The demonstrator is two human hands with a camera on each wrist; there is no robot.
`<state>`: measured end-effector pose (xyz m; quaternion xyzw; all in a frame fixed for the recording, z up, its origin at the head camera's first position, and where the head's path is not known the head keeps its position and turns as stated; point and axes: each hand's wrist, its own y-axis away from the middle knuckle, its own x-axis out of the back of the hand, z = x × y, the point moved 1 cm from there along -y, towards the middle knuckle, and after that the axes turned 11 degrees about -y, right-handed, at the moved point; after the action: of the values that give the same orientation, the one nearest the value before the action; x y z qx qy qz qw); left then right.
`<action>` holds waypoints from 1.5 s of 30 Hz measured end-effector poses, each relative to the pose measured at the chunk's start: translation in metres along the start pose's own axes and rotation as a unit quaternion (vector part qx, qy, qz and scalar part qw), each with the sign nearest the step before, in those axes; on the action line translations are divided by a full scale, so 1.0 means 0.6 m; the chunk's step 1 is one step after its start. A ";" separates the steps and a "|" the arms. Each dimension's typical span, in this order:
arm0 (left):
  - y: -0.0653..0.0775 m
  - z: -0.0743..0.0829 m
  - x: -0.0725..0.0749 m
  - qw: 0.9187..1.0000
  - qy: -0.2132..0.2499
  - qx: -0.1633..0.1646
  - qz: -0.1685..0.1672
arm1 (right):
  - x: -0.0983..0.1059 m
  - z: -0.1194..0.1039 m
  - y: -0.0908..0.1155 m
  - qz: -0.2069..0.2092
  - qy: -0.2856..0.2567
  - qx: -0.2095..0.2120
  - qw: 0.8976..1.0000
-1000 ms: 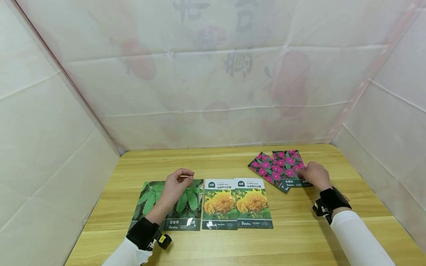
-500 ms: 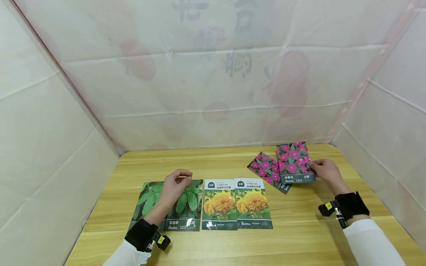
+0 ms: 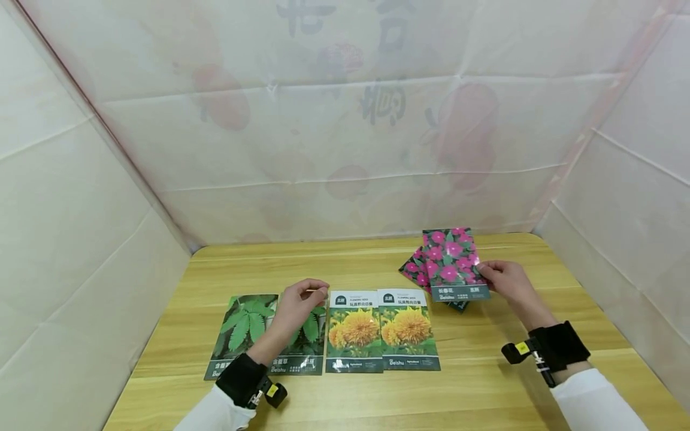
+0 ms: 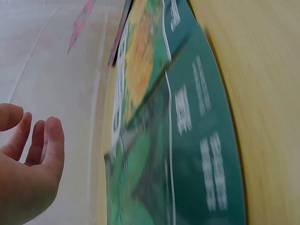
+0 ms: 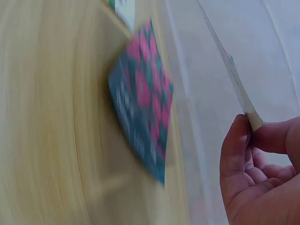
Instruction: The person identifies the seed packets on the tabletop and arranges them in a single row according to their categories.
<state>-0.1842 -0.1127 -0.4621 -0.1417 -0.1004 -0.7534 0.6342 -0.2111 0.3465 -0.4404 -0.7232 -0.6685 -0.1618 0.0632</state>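
My right hand [image 3: 509, 281] pinches the right edge of a pink-flower seed packet [image 3: 453, 257] between thumb and fingers. The right wrist view has that packet raised off the table, seen nearly edge-on. Under it in the head view, a second pink-flower seed packet [image 3: 412, 270] lies slanted on the table and is partly hidden. My left hand [image 3: 299, 308] hovers over two green-leaf seed packets [image 3: 242, 323] with its fingers loosely bent and nothing in them. Beside these packets lie two yellow-flower seed packets [image 3: 356, 335], lined up and slightly overlapping.
A light wooden table [image 3: 366, 401] carries all the packets. Pale cloth walls [image 3: 323, 137] enclose it at the back and on both sides. Each wrist wears a black strap with a small camera [image 3: 275, 395].
My right hand has lifted one pink-flower seed packet and carried it left over the other one. My left hand has shifted slightly right, uncovering more of the left green-leaf packet.
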 end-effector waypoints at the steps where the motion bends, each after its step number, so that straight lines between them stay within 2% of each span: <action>1: -0.001 0.004 -0.005 1.000 0.005 -0.001 -0.008 | -0.012 -0.005 0.003 -0.004 0.001 0.006 1.000; 6: -0.006 0.016 -0.036 0.997 0.049 -0.010 -0.060 | -0.067 -0.027 0.017 -0.025 0.007 0.032 0.999; 11: -0.011 0.023 -0.070 0.991 0.071 -0.018 -0.114 | -0.115 -0.042 0.028 -0.047 -0.021 0.037 0.998; 16: -0.019 0.026 -0.097 0.983 0.088 -0.003 -0.159 | -0.151 -0.048 0.031 -0.069 -0.053 0.032 0.996; 20: -0.025 0.028 -0.111 0.983 0.090 0.021 -0.161 | -0.173 -0.050 0.032 -0.081 -0.068 0.028 0.994; 27: -0.028 0.029 -0.115 0.984 0.113 0.051 -0.126 | -0.182 -0.050 0.034 -0.092 -0.063 0.040 0.993; 29: -0.028 0.028 -0.111 0.985 0.114 0.056 -0.116 | -0.177 -0.047 0.033 -0.095 -0.053 0.062 0.992; 31: -0.027 0.026 -0.105 0.986 0.116 0.057 -0.103 | -0.171 -0.045 0.032 -0.084 -0.003 0.106 0.991; 33: -0.027 0.025 -0.097 0.987 0.114 0.057 -0.093 | -0.164 -0.042 0.031 -0.066 0.076 0.155 0.983; 36: -0.025 0.021 -0.086 0.988 0.112 0.058 -0.084 | -0.155 -0.039 0.029 -0.033 0.200 0.213 0.956; 39: -0.024 0.018 -0.075 0.989 0.109 0.059 -0.080 | -0.150 -0.034 0.026 -0.035 0.274 0.248 0.929; 42: -0.022 0.017 -0.066 0.990 0.104 0.058 -0.076 | -0.146 -0.023 0.021 -0.047 0.327 0.262 0.907; 45: -0.020 0.017 -0.061 0.990 0.100 0.057 -0.077 | -0.140 -0.005 0.017 -0.080 0.343 0.234 0.906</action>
<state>-0.1895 -0.0735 -0.4645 -0.0214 -0.0901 -0.8033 0.5883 -0.2060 0.2651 -0.4630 -0.5314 -0.6797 -0.2434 0.4432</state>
